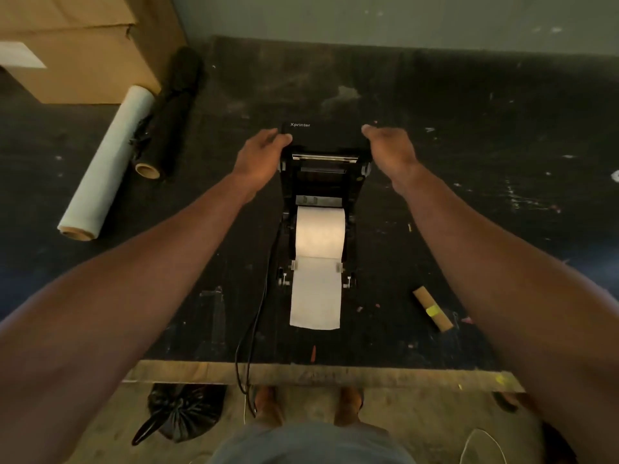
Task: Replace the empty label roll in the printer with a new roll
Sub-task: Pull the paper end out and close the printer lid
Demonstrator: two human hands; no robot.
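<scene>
A black label printer (321, 182) sits in the middle of the dark table with its lid (323, 137) swung up and back. A full white label roll (320, 232) lies in its bay, and a strip of labels (315, 296) runs out over the front toward me. My left hand (259, 155) grips the lid's left edge. My right hand (390, 150) holds the lid's right edge. An empty cardboard core (432, 308) with a yellow tape mark lies on the table, right of the printer.
A white film roll (109, 162) and a black film roll (167, 118) lie at the left, beside cardboard boxes (77, 48). The printer's cable (258, 316) hangs over the table's wooden front edge (318, 375). A black bag (184, 410) sits on the floor.
</scene>
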